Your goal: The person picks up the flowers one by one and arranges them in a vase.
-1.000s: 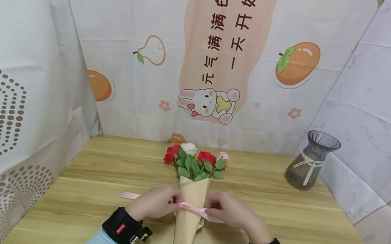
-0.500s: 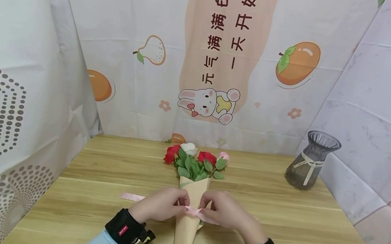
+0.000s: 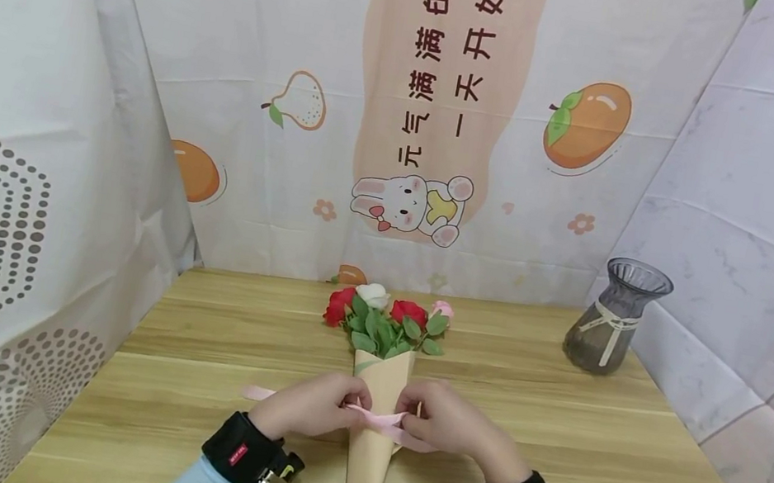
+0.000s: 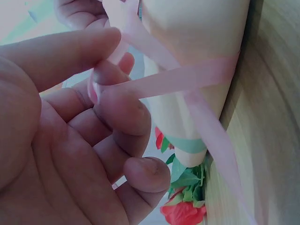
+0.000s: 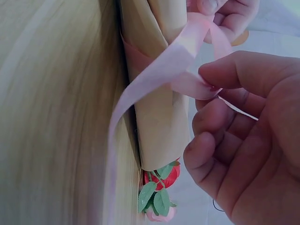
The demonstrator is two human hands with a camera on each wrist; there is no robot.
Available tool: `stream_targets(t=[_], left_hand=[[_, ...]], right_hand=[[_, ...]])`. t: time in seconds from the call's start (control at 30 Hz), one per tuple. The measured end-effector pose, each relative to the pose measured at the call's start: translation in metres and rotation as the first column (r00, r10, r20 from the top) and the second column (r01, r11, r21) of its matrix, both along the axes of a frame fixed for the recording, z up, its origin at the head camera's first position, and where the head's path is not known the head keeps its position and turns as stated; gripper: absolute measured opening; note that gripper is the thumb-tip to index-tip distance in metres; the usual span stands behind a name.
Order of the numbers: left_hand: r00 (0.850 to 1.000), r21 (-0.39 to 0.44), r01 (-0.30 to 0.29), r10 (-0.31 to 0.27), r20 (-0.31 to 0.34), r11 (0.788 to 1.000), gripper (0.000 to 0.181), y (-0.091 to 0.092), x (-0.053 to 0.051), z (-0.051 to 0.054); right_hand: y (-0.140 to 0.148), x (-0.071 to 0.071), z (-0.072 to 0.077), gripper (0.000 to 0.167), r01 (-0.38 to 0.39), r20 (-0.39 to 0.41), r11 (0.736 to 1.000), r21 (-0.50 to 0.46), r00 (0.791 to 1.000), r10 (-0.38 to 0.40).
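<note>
A bouquet in brown paper (image 3: 368,460) lies on the table, with red, white and pink flowers (image 3: 409,313) at its far end. Pink ribbon (image 3: 384,421) crosses the paper near its middle. On the left side, the left hand (image 3: 319,404) pinches ribbon between thumb and curled fingers; in the left wrist view that hand (image 4: 79,126) has a ribbon strand (image 4: 173,80) running from its fingers. Opposite it, the right hand (image 3: 453,427) pinches another part; in the right wrist view the right hand (image 5: 248,117) holds a ribbon loop (image 5: 194,86) beside the paper. Loose tails hang down both sides.
A grey glass vase (image 3: 601,336) with a pale bow stands at the table's back right. A printed cloth (image 3: 277,175) hangs behind the wooden table (image 3: 209,323), and further cloths hang at both sides.
Over the last second both hands moved inward over the paper, then drew slightly apart in the last half second, with the ribbon between them spreading. The bouquet stays nearly in place.
</note>
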State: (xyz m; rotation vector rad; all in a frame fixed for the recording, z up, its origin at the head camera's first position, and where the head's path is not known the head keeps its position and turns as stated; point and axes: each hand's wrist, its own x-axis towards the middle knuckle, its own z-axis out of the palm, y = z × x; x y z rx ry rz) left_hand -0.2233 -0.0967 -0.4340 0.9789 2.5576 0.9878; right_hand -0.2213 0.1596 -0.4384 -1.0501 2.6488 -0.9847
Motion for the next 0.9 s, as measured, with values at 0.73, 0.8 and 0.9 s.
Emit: stream_targets(t=[0.73, 0.8, 0.9], left_hand=[[0.999, 0.037, -0.020, 0.021, -0.024, 0.999, 0.011, -0.021, -0.002, 0.013], [1.000, 0.041, -0.022, 0.023, -0.019, 0.999, 0.012, -0.021, -0.002, 0.013], [1.000, 0.051, -0.025, 0.025, -0.002, 0.998, 0.013, -0.022, -0.002, 0.015]], right_hand=[[0.021, -0.002, 0.007, 0.018, 0.005, -0.040, 0.998, -0.061, 0.999, -0.007], [0.023, -0.003, 0.007, 0.016, 0.003, -0.024, 0.997, -0.071, 1.000, -0.005], [0.024, -0.004, 0.006, 0.016, 0.006, 0.018, 0.994, -0.111, 1.000, -0.004]])
